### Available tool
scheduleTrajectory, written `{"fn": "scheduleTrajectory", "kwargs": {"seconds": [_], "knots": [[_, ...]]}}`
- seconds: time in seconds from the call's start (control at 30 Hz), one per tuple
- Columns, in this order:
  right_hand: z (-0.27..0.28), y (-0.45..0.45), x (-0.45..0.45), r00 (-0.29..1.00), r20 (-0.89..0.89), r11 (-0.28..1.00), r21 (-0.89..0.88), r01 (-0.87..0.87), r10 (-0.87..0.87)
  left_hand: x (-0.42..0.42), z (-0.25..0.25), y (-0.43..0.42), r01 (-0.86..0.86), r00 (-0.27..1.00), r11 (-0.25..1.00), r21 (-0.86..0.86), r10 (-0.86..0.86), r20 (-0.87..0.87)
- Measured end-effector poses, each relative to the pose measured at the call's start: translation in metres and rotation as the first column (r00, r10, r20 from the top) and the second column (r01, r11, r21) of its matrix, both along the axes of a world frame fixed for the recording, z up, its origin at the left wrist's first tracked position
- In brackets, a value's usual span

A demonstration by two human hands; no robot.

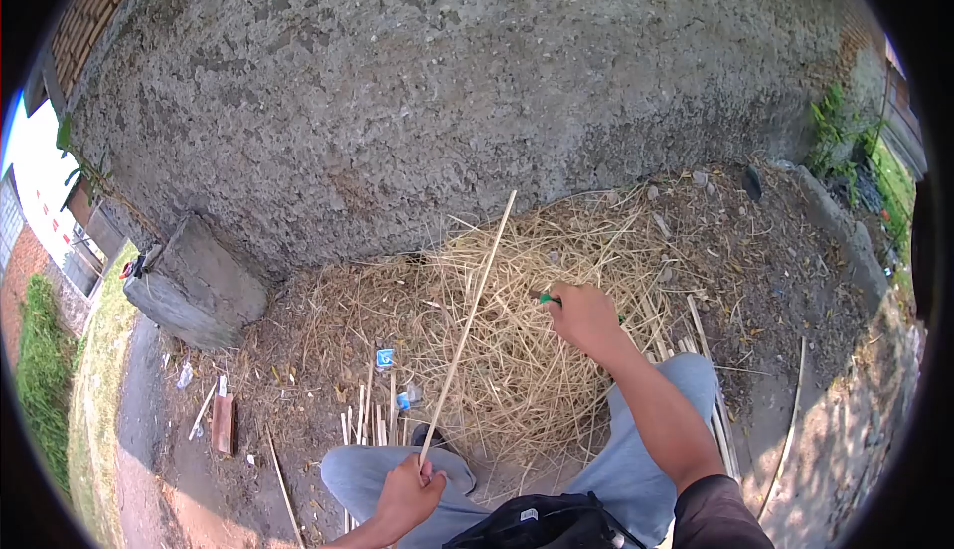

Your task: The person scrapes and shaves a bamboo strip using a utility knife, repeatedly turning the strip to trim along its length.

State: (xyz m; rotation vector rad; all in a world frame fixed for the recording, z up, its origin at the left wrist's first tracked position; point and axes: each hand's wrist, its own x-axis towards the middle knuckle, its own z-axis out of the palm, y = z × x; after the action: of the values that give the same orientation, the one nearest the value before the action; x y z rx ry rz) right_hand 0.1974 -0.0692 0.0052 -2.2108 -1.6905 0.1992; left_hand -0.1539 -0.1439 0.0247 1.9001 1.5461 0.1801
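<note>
A long pale strip of split wood or bamboo (475, 315) slants upward from my left hand (405, 497), whose fingers are closed around its lower end. My right hand (584, 318) is closed on the green handle of a small knife (545, 297), to the right of the strip and apart from it. The knife's short dark blade points left. Beneath both lies a heap of thin pale shavings (527, 350) on the ground, between my legs.
A rough grey wall (447, 102) rises ahead. At the left is a concrete block (204, 281); a brown piece (225, 423) lies below it. More strips (370, 420) lie beside both legs. Blue-and-white packets (385, 357) are on the soil. A black bag (537, 524) sits at my waist.
</note>
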Motion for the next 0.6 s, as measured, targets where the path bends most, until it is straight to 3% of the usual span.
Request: {"fn": "scheduleTrajectory", "kwargs": {"seconds": [0.03,0.1,0.17,0.2,0.23,0.27,0.3,0.37,0.4,0.53,0.6], "knots": [[0.013,-0.001,-0.003,0.981,-0.169,0.966,0.222,0.132,-0.095,0.009,0.005,0.006,0.025,1.000,1.000,0.013,-0.025,-0.003],[0.022,-0.002,-0.001,0.979,-0.177,0.954,0.262,0.147,-0.102,0.024,0.013,0.018,0.026,1.000,0.998,0.051,-0.025,-0.012],[0.023,0.001,0.002,0.838,-0.540,0.866,0.450,0.217,0.070,0.038,0.019,0.032,0.023,1.000,0.996,0.087,-0.021,-0.023],[0.024,0.002,0.002,0.838,-0.541,0.865,0.452,0.220,0.069,0.044,0.021,0.039,0.020,1.000,0.995,0.098,-0.021,0.006],[0.029,0.003,0.004,0.575,-0.803,0.873,0.383,0.303,0.153,0.051,0.022,0.047,0.017,0.999,0.994,0.108,-0.021,0.037],[0.032,0.004,0.004,0.230,-0.948,0.890,0.291,0.352,0.219,0.058,0.022,0.053,0.018,0.999,0.994,0.110,-0.023,0.040],[0.034,0.006,0.005,0.235,-0.947,0.889,0.294,0.352,0.220,0.066,0.023,0.060,0.019,0.996,0.988,0.154,-0.031,0.080],[0.035,0.008,0.004,-0.040,-0.977,0.895,0.174,0.410,0.208,0.080,0.023,0.070,0.018,0.991,0.980,0.197,-0.043,0.123],[0.038,0.007,-0.001,-0.110,-0.967,0.889,0.161,0.429,0.228,0.087,0.023,0.074,0.034,0.991,0.976,0.217,-0.061,0.116],[0.037,0.010,-0.017,-0.165,-0.961,0.916,0.146,0.373,0.220,0.106,0.011,0.083,0.074,0.989,0.963,0.259,-0.104,0.107],[0.027,0.015,-0.019,-0.121,-0.974,0.917,0.133,0.377,0.191,0.110,0.008,0.083,0.092,0.988,0.956,0.278,-0.122,0.092]]}}
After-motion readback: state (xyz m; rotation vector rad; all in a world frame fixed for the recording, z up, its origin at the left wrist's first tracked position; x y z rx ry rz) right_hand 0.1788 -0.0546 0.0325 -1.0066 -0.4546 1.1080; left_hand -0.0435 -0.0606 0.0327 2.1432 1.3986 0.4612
